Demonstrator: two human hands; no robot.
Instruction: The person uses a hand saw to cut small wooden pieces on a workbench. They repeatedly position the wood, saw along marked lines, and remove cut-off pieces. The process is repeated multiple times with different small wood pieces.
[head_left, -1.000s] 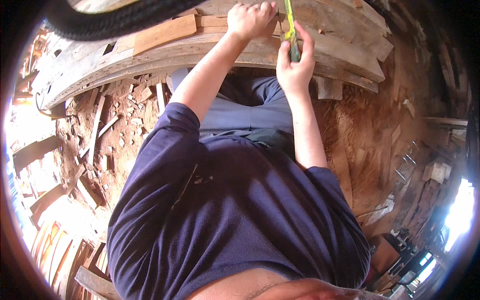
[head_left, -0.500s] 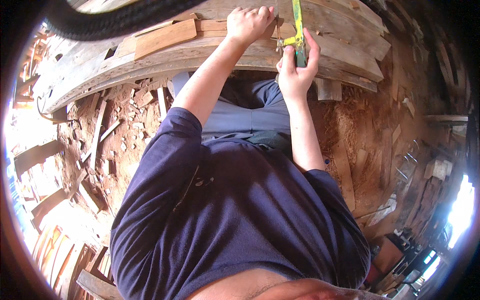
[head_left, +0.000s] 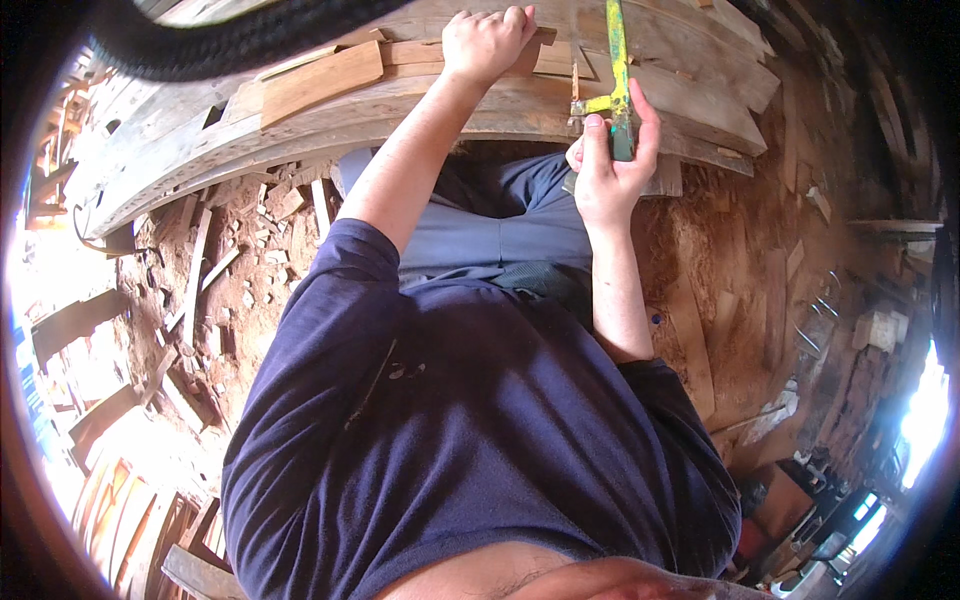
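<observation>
My right hand [head_left: 607,168] grips the dark handle of a yellow-green hacksaw [head_left: 614,62], whose frame runs up over the wooden workbench [head_left: 300,140]. My left hand [head_left: 486,40] presses down on thin wooden strips [head_left: 420,52] lying on the bench top, fingers curled over their far edge. The saw stands just to the right of the strips my left hand holds. A flat reddish wood block [head_left: 320,82] lies to the left of my left hand. My dark blue shirt fills the lower middle of the view.
Several wood offcuts and chips [head_left: 235,260] litter the floor under the bench on the left. Planks [head_left: 90,420] lean at lower left. Sawdust-covered floor and boards [head_left: 760,290] lie to the right. A black curved strap [head_left: 230,40] crosses the top.
My right hand has drawn the hacksaw back toward me, lower in view. My left hand stays pressed on the strips.
</observation>
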